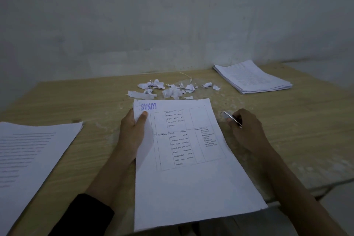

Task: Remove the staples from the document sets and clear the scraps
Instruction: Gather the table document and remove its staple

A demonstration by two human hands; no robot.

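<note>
Now | left fingers (142, 118) pinch document set (191, 182) | right fingers (246, 120) grip tool (230, 117) | 2 other stacks (28, 149) (252, 77)

On the white printed sheet (191, 188) in front of you, a blue ink stamp (148, 106) near the top left corner seems to read "LUNAS", reversed. In its table, a row numbered "21" carries the bold name "Sudaryanto".

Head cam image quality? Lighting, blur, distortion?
Head view: dim, bluish; print on the sheet is legible mid-frame; the left stack smears toward the edge; wide-angle bows the table edges; the tool in the right hand is too small to identify.
</note>
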